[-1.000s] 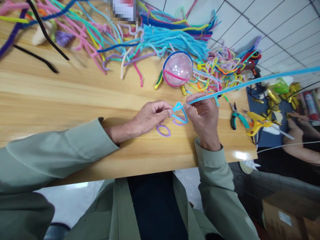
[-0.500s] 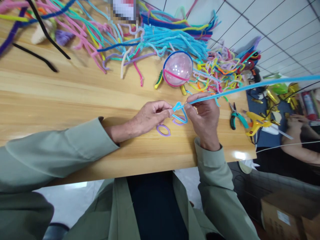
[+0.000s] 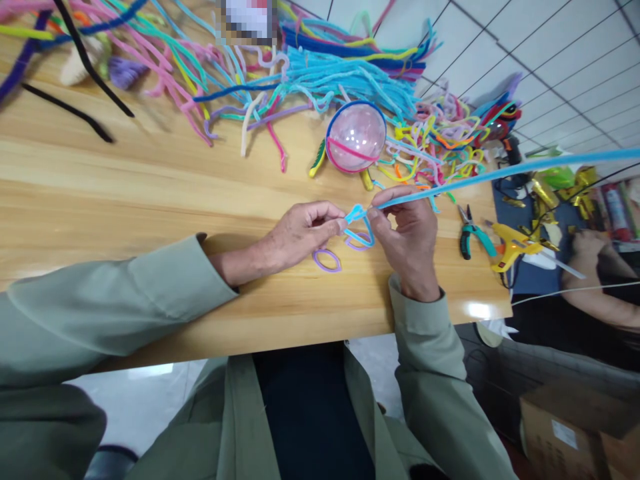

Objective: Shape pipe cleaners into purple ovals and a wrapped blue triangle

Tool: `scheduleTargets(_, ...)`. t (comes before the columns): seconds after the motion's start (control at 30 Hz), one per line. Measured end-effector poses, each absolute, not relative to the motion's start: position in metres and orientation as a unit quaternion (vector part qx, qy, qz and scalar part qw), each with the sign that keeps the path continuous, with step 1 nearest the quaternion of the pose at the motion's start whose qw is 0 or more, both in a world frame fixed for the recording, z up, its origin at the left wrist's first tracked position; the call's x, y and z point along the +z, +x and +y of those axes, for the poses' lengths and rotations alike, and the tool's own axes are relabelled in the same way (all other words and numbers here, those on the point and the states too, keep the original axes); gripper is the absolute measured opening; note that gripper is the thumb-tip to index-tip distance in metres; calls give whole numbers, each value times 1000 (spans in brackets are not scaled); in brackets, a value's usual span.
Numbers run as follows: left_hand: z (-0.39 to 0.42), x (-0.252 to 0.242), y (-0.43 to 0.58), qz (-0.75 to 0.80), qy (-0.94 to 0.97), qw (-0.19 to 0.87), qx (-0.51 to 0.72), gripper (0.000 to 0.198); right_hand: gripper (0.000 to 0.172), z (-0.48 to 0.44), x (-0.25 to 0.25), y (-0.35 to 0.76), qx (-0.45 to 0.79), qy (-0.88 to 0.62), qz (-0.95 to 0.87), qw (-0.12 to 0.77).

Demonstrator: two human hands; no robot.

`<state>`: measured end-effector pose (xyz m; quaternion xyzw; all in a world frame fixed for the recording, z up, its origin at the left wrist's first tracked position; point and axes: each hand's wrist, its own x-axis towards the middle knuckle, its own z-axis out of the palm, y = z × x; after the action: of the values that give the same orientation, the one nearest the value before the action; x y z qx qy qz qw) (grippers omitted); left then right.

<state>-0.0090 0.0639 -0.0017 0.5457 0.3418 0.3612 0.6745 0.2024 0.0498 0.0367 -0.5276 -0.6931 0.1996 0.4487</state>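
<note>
Between my two hands is a light-blue pipe cleaner, bent into small loops at its left end. My left hand pinches the looped end between thumb and fingers. Close beside it, my right hand pinches the same pipe cleaner where the loops meet the long straight length, which runs off past the right edge. One blue loop hangs down between the hands. Below, a purple pipe-cleaner ring lies on the table, and a second purple ring is partly covered by the blue loop.
A clear plastic dome stands beyond my hands on the wooden table. Behind it lie a light-blue pipe-cleaner bundle and tangled coloured pieces. Pliers and a yellow glue gun are at right, near another person's arm.
Almost nothing differs. The blue loop between my fingers looks slightly narrower, and both hands stay in nearly the same place.
</note>
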Motion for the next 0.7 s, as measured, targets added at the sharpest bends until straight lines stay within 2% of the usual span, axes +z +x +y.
scheduleTargets(0.43, 63, 0, -9, 348, 549, 671, 357, 16, 4, 49, 37, 202, 185, -515, -718, 430)
scheduleTargets(0.7, 64, -2, -9, 346, 552, 671, 355, 17, 4, 48, 36, 202, 182, -508, -716, 443)
